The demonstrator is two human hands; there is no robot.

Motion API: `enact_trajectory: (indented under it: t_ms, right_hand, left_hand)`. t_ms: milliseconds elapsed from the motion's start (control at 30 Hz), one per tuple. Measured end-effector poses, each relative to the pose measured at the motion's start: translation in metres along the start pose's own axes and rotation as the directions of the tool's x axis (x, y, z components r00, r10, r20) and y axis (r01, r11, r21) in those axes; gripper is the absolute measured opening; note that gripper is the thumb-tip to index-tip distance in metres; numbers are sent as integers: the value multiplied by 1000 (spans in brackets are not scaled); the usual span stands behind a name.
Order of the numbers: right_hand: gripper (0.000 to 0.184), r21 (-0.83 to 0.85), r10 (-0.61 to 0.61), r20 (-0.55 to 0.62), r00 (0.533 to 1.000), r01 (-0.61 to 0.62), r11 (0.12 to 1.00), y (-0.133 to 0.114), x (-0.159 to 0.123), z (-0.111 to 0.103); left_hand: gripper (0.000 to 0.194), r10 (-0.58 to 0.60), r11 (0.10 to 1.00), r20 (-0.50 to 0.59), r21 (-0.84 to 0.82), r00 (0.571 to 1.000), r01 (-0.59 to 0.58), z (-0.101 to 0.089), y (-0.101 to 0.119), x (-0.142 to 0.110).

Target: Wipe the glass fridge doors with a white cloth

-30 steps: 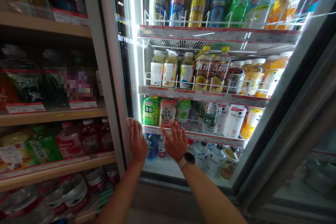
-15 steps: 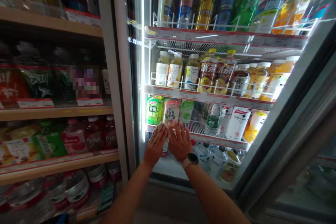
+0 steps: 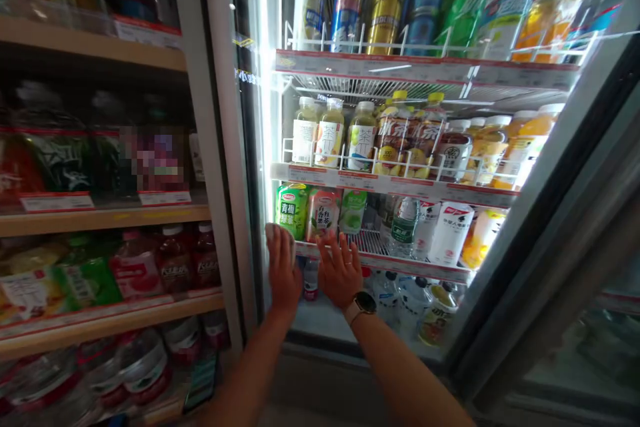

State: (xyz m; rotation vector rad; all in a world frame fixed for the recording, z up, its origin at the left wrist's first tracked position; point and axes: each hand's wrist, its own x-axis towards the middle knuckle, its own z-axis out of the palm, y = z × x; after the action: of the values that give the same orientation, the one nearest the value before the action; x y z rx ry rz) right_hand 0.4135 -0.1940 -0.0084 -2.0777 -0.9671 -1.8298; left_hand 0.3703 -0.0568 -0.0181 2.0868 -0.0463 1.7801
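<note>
My left hand (image 3: 284, 273) lies nearly flat against the glass door of a lit drinks fridge (image 3: 425, 185), low on the left side. A pale cloth (image 3: 293, 250) shows at the edge of its fingers, mostly hidden under the hand. Beside it, my right hand (image 3: 341, 270) rests on the glass with fingers spread and nothing in it; a watch (image 3: 364, 303) is on that wrist. Behind the glass, near my fingertips, stand a green-labelled tea bottle (image 3: 291, 208) and a pink-labelled tea bottle (image 3: 323, 213).
More bottles and cans such as a gold can (image 3: 386, 13) fill the fridge shelves. The metal door frame (image 3: 493, 253) runs down the right. On the left are wooden shelves (image 3: 110, 213) with drinks, and a phone (image 3: 201, 380) lies low down there.
My left hand has slid left across the glass with the cloth, away from my right hand. The right hand stays almost in place. The view has shifted slightly.
</note>
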Motion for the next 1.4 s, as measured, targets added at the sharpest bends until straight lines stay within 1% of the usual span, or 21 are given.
enact_trajectory:
  t_ms: [100,200,300,400,433,500,600,700,767,833,933,1000,1067,1100,1167,1267,1300,1367,1400]
  right_hand:
    - [60,5,-2,4,1000,2,1000,1,-3,2]
    - [59,21,-13,-3,1000,13,1000,2,-5,3]
    - [58,34,2,-8,1000,-1,999,1,-6,4]
    - [59,22,3,7,1000,-3,1000,1,-5,4]
    - [60,16,-2,12,1000,1,1000,1,-5,3]
    - [61,8,-5,10,1000,5,1000,0,-4,2]
    - [63,11,-4,-1,1000,4,1000,0,-2,1]
    - [62,10,1,0,1000,-1,1000,-1,-1,0]
    - [60,5,4,3,1000,-4,1000,-1,-1,0]
    - [59,4,4,1,1000,-4,1000,-1,-1,1]
    - [59,11,7,-1,1000,-7,1000,0,-2,2]
    - [59,19,8,13,1000,-9,1000,0,-3,2]
    - [58,27,5,21,1000,-6,1000,1,-3,1]
    - [58,27,3,18,1000,-4,1000,1,-3,1]
    - [56,15,2,2,1000,-2,1000,2,-2,1]
    - [55,-10,1,1,1000,-1,1000,1,-1,0]
    - [55,-11,-1,6,1000,1,1000,1,-1,0]
    - [57,0,-1,14,1000,1,1000,0,-1,-1]
    - [59,6,2,13,1000,-2,1000,0,-1,-1]
  left_hand:
    - [62,104,994,69,-46,992,-101,14,26,-12]
    - [62,140,989,76,-48,987,-137,18,34,-16]
    - [63,224,974,101,-3,969,-225,13,25,-11]
    - [64,315,945,129,50,940,-324,1,3,-2]
    - [64,317,943,130,65,939,-327,-4,-5,1]
    - [63,276,953,116,92,954,-287,-14,-21,5]
    - [61,151,980,54,120,987,-157,-26,-37,9]
    - [59,19,996,-21,92,1000,-17,-26,-40,6]
    - [58,-7,998,-43,58,999,10,-19,-33,0]
    - [56,42,999,-9,20,999,-42,-8,-20,-8]
    - [57,147,988,77,-54,986,-143,8,2,-23]
    - [58,169,983,93,-91,981,-160,15,15,-31]
    - [58,163,983,98,-106,982,-153,19,21,-35]
    - [58,168,982,110,-106,980,-157,19,21,-35]
    - [58,216,974,139,-93,966,-204,16,17,-32]
    - [60,333,943,159,-40,930,-331,7,1,-23]
    - [61,355,934,159,-12,921,-358,2,-5,-19]
    - [61,352,930,156,47,923,-363,-6,-17,-11]
    - [61,323,939,144,74,935,-336,-11,-23,-8]
